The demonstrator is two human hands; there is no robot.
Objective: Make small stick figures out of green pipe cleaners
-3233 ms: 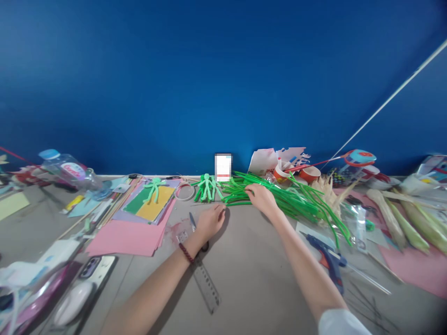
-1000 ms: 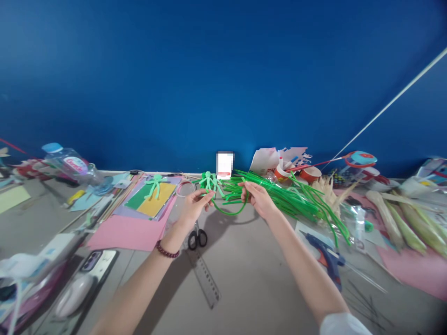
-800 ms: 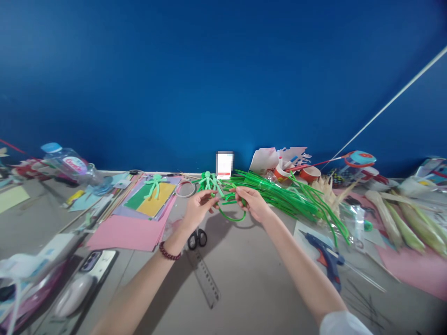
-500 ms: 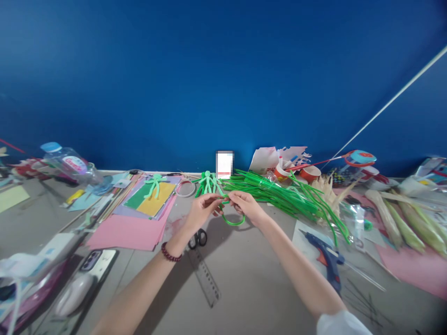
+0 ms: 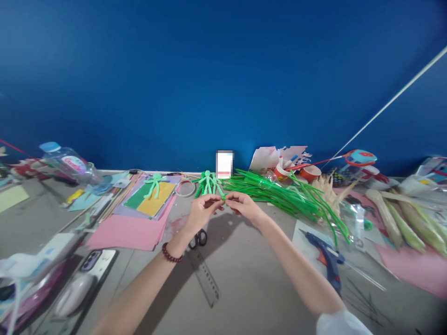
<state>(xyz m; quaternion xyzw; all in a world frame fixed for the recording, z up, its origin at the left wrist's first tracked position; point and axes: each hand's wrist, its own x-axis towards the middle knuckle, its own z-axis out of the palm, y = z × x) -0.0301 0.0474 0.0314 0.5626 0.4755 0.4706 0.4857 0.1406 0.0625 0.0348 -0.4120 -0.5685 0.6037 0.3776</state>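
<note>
Both hands meet at the middle of the table. My left hand [image 5: 206,209] pinches a green pipe cleaner [image 5: 224,199] between thumb and fingers. From the other side my right hand [image 5: 245,207] pinches the same pipe cleaner; only a short bit of it shows between the fingertips. Just behind the hands stand pale green pipe-cleaner figures [image 5: 208,179]. A large bundle of green pipe cleaners [image 5: 275,190] lies behind and to the right of my right hand. Black-handled scissors [image 5: 198,238] and a clear ruler [image 5: 206,277] lie below my left hand.
Pink paper sheets [image 5: 127,230] and another green figure [image 5: 153,186] on coloured cards are at the left. A phone [image 5: 104,260] lies nearer. On the right are a blue glue gun [image 5: 324,256], paper cups [image 5: 310,173] and corn husks [image 5: 408,223]. A blue wall [image 5: 223,83] rises behind.
The green loop that hung below my fingers is no longer seen; only a small piece shows between the fingertips. My right hand has shifted slightly, and its fingers are more stretched toward the left hand.
</note>
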